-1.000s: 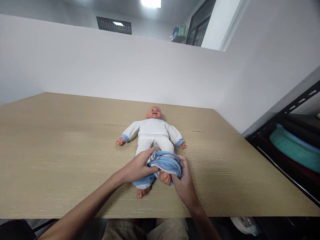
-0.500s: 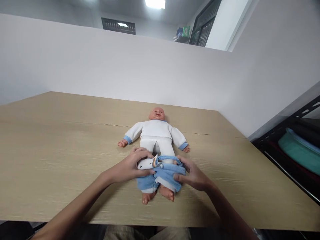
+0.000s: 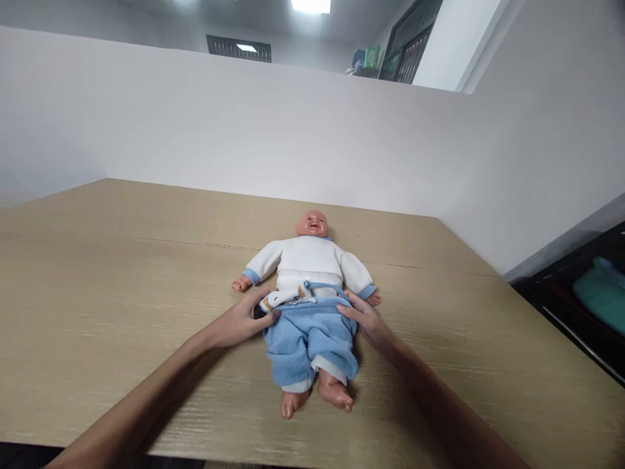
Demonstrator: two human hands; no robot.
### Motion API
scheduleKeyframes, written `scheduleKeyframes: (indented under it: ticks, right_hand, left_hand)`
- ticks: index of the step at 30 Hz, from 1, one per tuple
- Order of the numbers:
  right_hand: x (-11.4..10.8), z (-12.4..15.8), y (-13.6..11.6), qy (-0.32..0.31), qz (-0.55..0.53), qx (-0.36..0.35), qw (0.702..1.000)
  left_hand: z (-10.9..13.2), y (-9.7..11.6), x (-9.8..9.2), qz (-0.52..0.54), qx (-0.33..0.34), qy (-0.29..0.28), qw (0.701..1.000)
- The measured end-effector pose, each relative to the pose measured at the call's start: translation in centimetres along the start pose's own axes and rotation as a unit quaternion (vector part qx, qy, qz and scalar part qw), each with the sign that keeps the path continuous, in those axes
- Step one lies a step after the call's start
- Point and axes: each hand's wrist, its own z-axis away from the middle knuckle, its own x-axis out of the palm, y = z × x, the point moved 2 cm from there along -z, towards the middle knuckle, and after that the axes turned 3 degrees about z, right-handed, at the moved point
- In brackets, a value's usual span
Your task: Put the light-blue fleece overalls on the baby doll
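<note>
A baby doll (image 3: 308, 254) in a white top with blue cuffs lies on its back, head away from me, its bare feet toward me. Light blue fleece trousers (image 3: 310, 339) with white hems cover its legs up to about the hips. My left hand (image 3: 247, 319) grips the waistband at the left side, where a white printed flap (image 3: 283, 298) with orange trim is folded over. On the opposite side, my right hand (image 3: 365, 317) pinches the waistband between thumb and fingers. Some fingertips are hidden behind the cloth.
The doll rests on a wide wooden table (image 3: 146, 273) that meets a white wall (image 3: 244, 130) at the back. A black rack (image 3: 576, 286) holding a green item (image 3: 603, 293) stands beyond the table's right edge.
Both hands have drawn the trousers up the doll's legs, from around the knees to about the hips. The white legs are now covered, and the view has shifted slightly.
</note>
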Motion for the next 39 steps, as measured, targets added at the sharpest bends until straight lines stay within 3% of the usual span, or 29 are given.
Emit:
scheduleKeyframes:
  ticks: [3,6,10,14,16,19,23,27,29,32,36,39]
  right_hand:
    - [-0.4,0.4,-1.3,-0.029,0.068,-0.002,0.997]
    - [-0.5,0.5,-3.8,-0.049,0.162,-0.032,0.985]
    - [-0.2,-1.4,-6.0,-0.045,0.196,-0.073,0.977]
    - [-0.4,-4.9,-5.6,0.029,0.095,-0.1,0.99]
    - [-0.7,-6.0,-4.7,0.053,0.059,-0.098,0.992]
    - [-1.5,-6.1,-2.9,0.074,0.097,-0.084,0.989]
    - [-2.1,-4.7,-0.9,0.072,0.153,-0.059,0.984]
    - [-1.4,-3.4,-0.9,0.008,0.11,-0.025,0.994]
    - [-1.1,-2.8,-1.7,-0.022,0.1,-0.01,0.995]
    - [-1.1,-2.5,-3.5,-0.033,0.107,-0.025,0.993]
    - [-1.3,-4.1,-5.3,0.005,0.094,-0.064,0.994]
    - [-1.4,-5.8,-4.9,0.062,0.095,-0.069,0.991]
  left_hand:
    - [-0.1,-0.6,-0.1,0.093,-0.022,-0.029,0.995]
    - [-0.6,0.2,-0.6,0.156,-0.023,-0.046,0.986]
    - [-2.6,2.0,-1.7,0.13,0.01,0.006,0.991]
    - [-5.9,2.2,-2.5,0.127,0.047,0.084,0.987]
    - [-7.2,1.3,-2.6,0.124,0.051,0.115,0.984]
    - [-7.7,-0.7,-2.8,0.097,0.04,0.141,0.984]
    - [-6.7,-3.0,-2.7,0.101,0.012,0.084,0.991]
    - [-5.8,-3.9,-2.3,0.203,-0.023,0.011,0.979]
    - [-5.5,-3.5,-2.2,0.221,-0.026,0.009,0.975]
    - [-5.4,-1.5,-2.2,0.143,0.021,0.06,0.988]
    - [-6.4,1.5,-2.2,0.08,0.087,0.116,0.986]
    - [-7.4,1.4,-2.3,0.084,0.076,0.143,0.983]
